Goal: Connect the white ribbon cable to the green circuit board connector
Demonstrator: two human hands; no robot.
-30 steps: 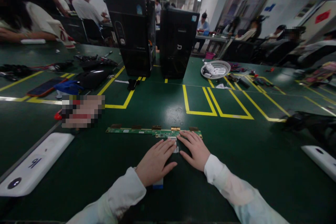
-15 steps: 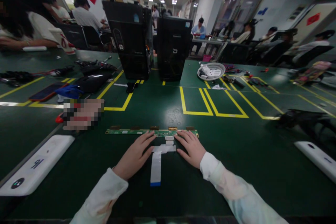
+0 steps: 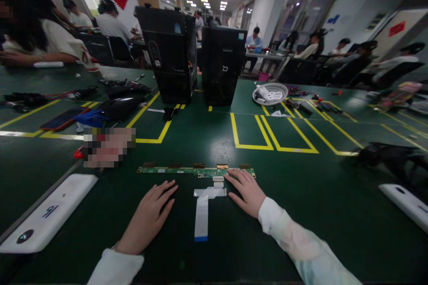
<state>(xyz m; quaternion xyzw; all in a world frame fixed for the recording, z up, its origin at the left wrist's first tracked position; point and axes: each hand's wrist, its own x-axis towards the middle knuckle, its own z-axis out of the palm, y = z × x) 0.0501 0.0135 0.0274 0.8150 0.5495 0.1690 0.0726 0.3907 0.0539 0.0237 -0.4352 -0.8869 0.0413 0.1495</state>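
from the head view, we look down at a green counter [image 3: 284, 249] with a long, thin circuit board [image 3: 180, 171] lying flat across it in front of us, its row of brown and gold tabs along the far edge. a white ribbon cable [image 3: 201, 218] lies on the near side of the board: a short strip by the white connector [image 3: 218, 179], a crosswise piece, then a long tail towards us that ends in blue.

our right hand [image 3: 246, 192] lies over the right part of the board, its grip loosely spread, fingertips seemingly on the board and the thumb just beside the cable's crosswise piece; we see it pinching nothing. our left hand [image 3: 145, 216] is apart from both board and cable, near the board's left half, fingers a little spread and holding nothing; whether it rests on the counter or hovers, we cannot tell.

the step in hand looks to us like steadying the board and cable. to do it well, we should press lightly and evenly, keep fingertips off the tabs, leave the cable's folds flat, and avoid dragging a sleeve over the tail.
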